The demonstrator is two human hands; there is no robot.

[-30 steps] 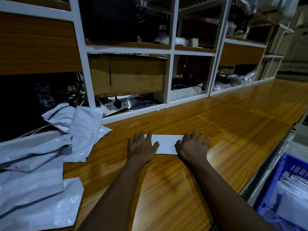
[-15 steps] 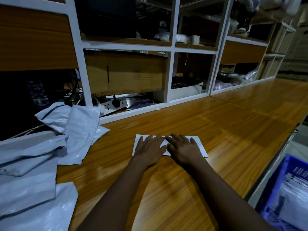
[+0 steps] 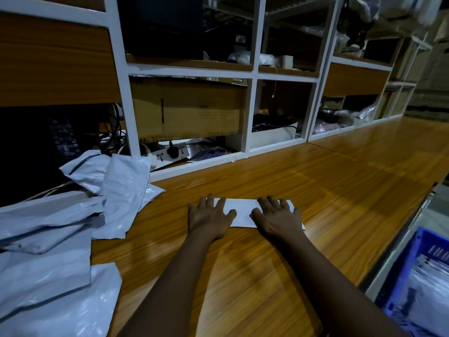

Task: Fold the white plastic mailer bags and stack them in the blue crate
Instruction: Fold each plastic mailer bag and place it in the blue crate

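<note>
Now the hands have slid apart. Half a second ago they sat close together in the middle of the folded bag (image 3: pixel 243 211). Now the left hand (image 3: pixel 209 216) lies flat on its left end and the right hand (image 3: pixel 277 218) lies flat on its right end. The fingers are straight and spread, pressing down and gripping nothing. The bag lies flat on the table (image 3: pixel 315 190), near the middle. I think this wipe squashes the fold so it stays. Next the bag should go in the crate (image 3: pixel 403 276), near on the right, where other bags already lie. A pile (image 3: pixel 60 227) of loose bags waits on the left.
</note>
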